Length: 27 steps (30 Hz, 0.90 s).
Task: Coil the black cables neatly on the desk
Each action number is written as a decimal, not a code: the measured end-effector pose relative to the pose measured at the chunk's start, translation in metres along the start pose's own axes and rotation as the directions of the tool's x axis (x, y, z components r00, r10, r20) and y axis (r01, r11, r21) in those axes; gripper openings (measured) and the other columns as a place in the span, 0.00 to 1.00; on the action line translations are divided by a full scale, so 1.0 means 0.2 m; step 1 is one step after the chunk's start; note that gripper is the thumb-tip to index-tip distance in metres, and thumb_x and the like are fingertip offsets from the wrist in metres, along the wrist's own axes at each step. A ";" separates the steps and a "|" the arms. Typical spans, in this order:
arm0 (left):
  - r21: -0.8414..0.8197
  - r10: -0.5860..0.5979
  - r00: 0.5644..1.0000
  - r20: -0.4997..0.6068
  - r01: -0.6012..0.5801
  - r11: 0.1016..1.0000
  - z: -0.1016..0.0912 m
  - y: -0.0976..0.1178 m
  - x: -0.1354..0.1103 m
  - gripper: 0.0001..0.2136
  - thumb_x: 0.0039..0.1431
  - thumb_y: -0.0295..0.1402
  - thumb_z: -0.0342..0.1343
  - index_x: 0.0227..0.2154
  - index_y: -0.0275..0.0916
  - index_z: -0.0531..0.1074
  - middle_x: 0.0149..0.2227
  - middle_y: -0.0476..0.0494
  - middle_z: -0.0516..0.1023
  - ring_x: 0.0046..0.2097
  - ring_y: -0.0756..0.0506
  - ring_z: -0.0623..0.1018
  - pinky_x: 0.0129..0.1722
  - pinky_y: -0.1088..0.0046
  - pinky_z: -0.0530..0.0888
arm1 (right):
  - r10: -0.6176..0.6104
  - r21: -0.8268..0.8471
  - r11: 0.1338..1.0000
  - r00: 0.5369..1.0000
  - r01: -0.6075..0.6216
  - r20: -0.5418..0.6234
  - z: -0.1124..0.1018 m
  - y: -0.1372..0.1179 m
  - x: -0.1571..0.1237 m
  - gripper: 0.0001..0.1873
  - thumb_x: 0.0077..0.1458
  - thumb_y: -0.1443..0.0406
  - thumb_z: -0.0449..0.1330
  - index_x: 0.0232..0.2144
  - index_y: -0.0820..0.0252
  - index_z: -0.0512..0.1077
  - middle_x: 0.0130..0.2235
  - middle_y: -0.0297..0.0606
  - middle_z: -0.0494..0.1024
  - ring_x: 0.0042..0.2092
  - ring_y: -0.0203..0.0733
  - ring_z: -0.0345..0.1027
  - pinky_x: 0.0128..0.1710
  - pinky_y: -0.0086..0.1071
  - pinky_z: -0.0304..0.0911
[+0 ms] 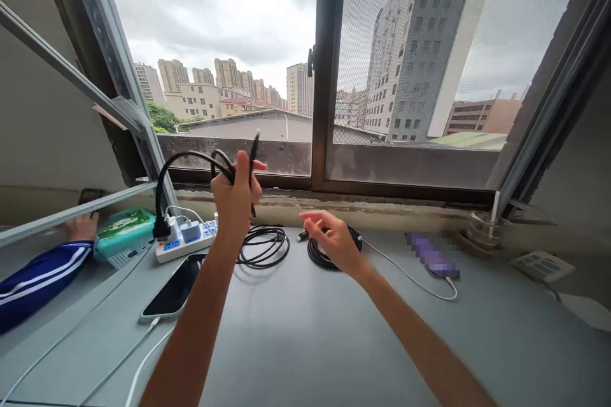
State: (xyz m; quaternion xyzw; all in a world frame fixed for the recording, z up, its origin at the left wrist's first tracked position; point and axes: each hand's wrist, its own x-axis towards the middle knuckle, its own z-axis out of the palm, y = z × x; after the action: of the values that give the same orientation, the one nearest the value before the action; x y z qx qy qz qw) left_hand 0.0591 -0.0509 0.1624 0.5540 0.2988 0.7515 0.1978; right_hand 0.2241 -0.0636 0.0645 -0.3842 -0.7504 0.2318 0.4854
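Observation:
My left hand [238, 194], raised above the desk, is closed around a looped black cable [184, 156]. One end of that cable hangs down at the left, with a thick black plug [161, 227] near the power strip. A thin black strip [254, 149] sticks up from the same fingers; its kind is not clear. My right hand [334, 241] is over a coiled black cable [317, 257], fingers loosely bent and apart, with nothing visible in them. A metal-tipped connector [302, 236] lies just below its fingertips. Between the hands, another black cable coil [267, 251] rests on the desk.
A white power strip [184, 248] with chargers and a phone [174, 289] are at the left. Farther left are a green tissue pack [125, 229] and another person's blue sleeve [45, 280]. At right lie a purple phone [432, 254], a white cable [405, 276] and a glass jar [483, 229].

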 end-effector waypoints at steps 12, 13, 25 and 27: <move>0.105 -0.144 0.932 0.333 0.115 0.988 0.23 0.14 -0.20 0.18 0.62 0.35 0.48 0.17 0.38 0.64 0.11 0.53 0.65 0.14 0.53 0.66 0.15 0.80 0.63 | -0.018 0.464 0.874 0.963 0.146 -0.270 -0.09 -0.32 0.14 0.22 0.58 0.53 0.54 0.52 0.54 0.67 0.47 0.35 0.73 0.42 0.37 0.70 0.41 0.33 0.68; 0.087 -0.158 0.925 0.345 0.136 0.987 0.22 0.13 -0.19 0.17 0.62 0.34 0.48 0.18 0.38 0.66 0.11 0.53 0.65 0.14 0.53 0.66 0.15 0.80 0.64 | -0.045 0.428 0.892 0.969 0.148 -0.241 -0.09 -0.30 0.14 0.20 0.58 0.54 0.54 0.50 0.55 0.69 0.46 0.36 0.74 0.43 0.38 0.70 0.40 0.32 0.67; -0.101 0.056 0.978 -0.201 -0.077 0.992 0.02 0.28 -0.11 0.20 0.67 0.31 0.42 0.20 0.36 0.69 0.06 0.58 0.51 0.09 0.55 0.48 0.07 0.76 0.45 | 0.244 -0.472 0.881 0.877 -0.022 0.414 0.25 0.08 0.21 0.25 0.43 0.67 0.69 0.46 0.54 0.73 0.47 0.38 0.74 0.47 0.42 0.69 0.45 0.33 0.62; -0.098 0.136 0.953 -0.271 -0.168 0.981 0.00 0.32 -0.12 0.21 0.68 0.30 0.40 0.19 0.36 0.67 0.06 0.57 0.51 0.09 0.55 0.48 0.08 0.74 0.44 | 0.223 -0.468 0.884 0.869 0.011 0.441 0.32 0.12 0.21 0.20 0.49 0.66 0.66 0.46 0.54 0.73 0.49 0.38 0.72 0.50 0.41 0.67 0.47 0.33 0.61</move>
State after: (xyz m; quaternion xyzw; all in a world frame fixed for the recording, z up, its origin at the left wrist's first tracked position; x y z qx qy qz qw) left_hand 0.0697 -0.1142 0.1884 0.4580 0.2333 0.8477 0.1309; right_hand 0.1643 -0.0133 0.0424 -0.4587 -0.8575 0.1648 0.1649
